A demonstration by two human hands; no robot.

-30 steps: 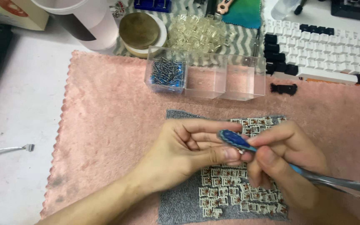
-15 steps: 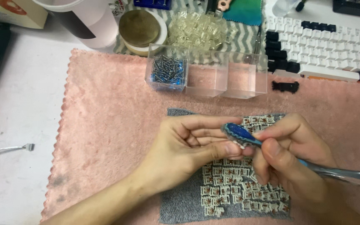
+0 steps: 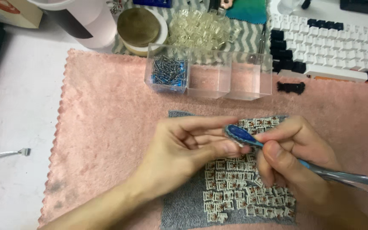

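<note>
Blue-tipped tool [image 3: 240, 135] sits pinched in the right hand [image 3: 294, 162]; left hand [image 3: 188, 149] pinches a small part, best kept steady above the switches [image 3: 235, 187].

Blue-tipped tool [image 3: 240, 135], seemingly tweezers, tilted.

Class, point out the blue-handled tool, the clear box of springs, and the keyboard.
blue-handled tool [image 3: 240, 135], head view, on its blue grip.
clear box [image 3: 209, 81], head view, on its middle compartment wall.
keyboard [image 3: 341, 51], head view, on white keys.
</note>
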